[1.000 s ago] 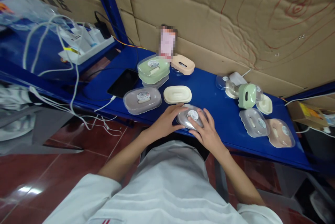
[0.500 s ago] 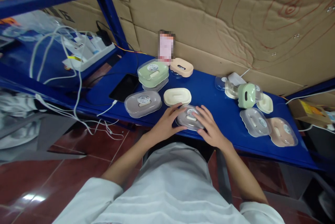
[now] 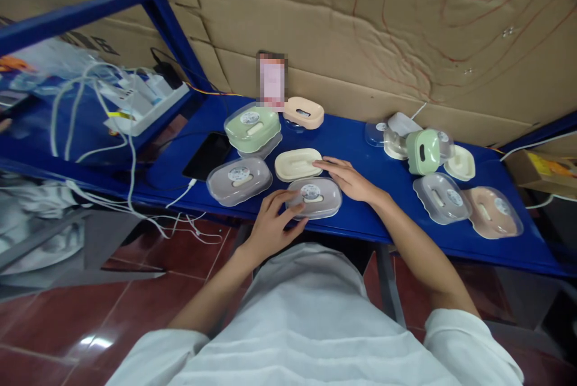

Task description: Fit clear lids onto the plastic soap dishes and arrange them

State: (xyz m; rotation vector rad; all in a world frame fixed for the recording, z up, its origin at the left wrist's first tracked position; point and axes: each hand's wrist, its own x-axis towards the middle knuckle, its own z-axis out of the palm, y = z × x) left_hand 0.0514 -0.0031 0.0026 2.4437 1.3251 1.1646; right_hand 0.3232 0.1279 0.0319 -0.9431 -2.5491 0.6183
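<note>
A grey soap box with a clear lid and a round label (image 3: 331, 202) sits at the table's front edge. My left hand (image 3: 274, 223) lies at its left end, fingers spread and touching the lid, thumb along the near side. Just behind it is a cream oval soap dish (image 3: 291, 168) with a raised middle. My right hand (image 3: 354, 181) reaches over from the right with fingers stretched out, the tips at the dish's right end. Whether they press on it, I cannot tell. Another lidded grey soap box (image 3: 241, 184) stands to the left.
Behind are a green soap box (image 3: 256, 130) and a peach one (image 3: 306, 110), near an upright phone with a blurred screen (image 3: 273, 79). A black phone (image 3: 207, 156) lies left. Several soap boxes, including a green piece (image 3: 424, 151), crowd the right. Cables and a power strip (image 3: 153, 112) sit far left.
My right hand has left the grey soap box and moved up to the cream dish's right end. My left hand has slid to the box's near left side. The view has shifted slightly.
</note>
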